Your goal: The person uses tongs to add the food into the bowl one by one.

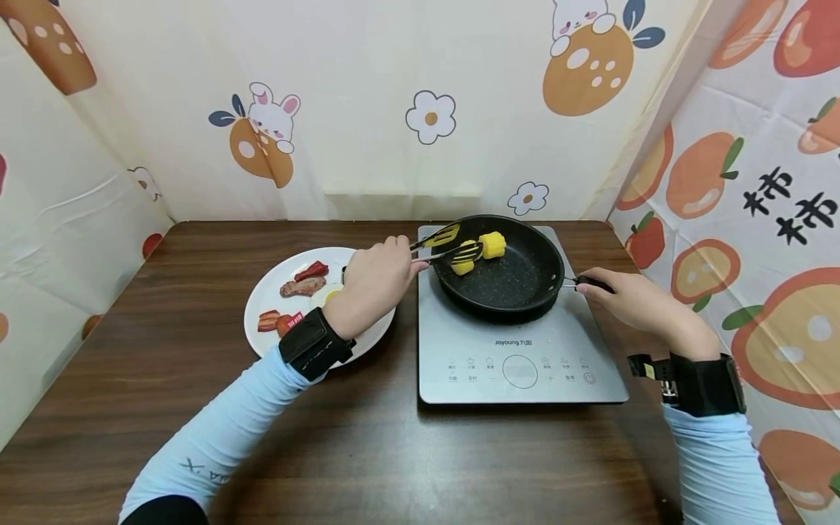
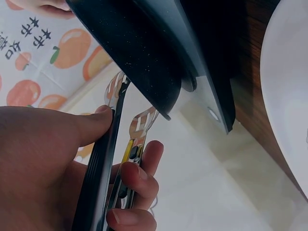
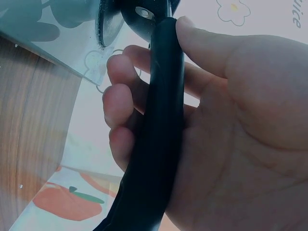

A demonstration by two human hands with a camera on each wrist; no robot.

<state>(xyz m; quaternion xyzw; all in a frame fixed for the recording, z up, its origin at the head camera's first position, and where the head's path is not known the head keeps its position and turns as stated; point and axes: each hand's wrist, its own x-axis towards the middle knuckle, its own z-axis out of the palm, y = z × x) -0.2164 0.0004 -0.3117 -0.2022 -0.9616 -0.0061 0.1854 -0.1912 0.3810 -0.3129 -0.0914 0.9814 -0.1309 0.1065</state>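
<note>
My left hand [image 1: 379, 281] holds a pair of tongs [image 2: 96, 178] with slotted heads, thumb on one arm and fingertips on the other. The tongs reach over the left rim of a black frying pan [image 1: 518, 284]. One yellow corn piece [image 1: 462, 268] lies partly hidden under the nearer slotted head. A second corn piece [image 1: 492, 245] sits just right of the tongs' tips. My right hand [image 1: 633, 299] grips the pan by its black handle [image 3: 161, 106], fingers curled around it. The pan is over the upper part of a silver induction cooktop [image 1: 459, 328].
Left of the cooktop, a white plate [image 1: 262, 284] bears a fried egg [image 1: 324, 294], pieces of meat [image 1: 303, 286], bacon [image 1: 267, 321] and a round red item [image 1: 284, 325]. My left forearm crosses over its right side. Printed cloth [image 1: 367, 95] surrounds the brown table [image 1: 295, 437].
</note>
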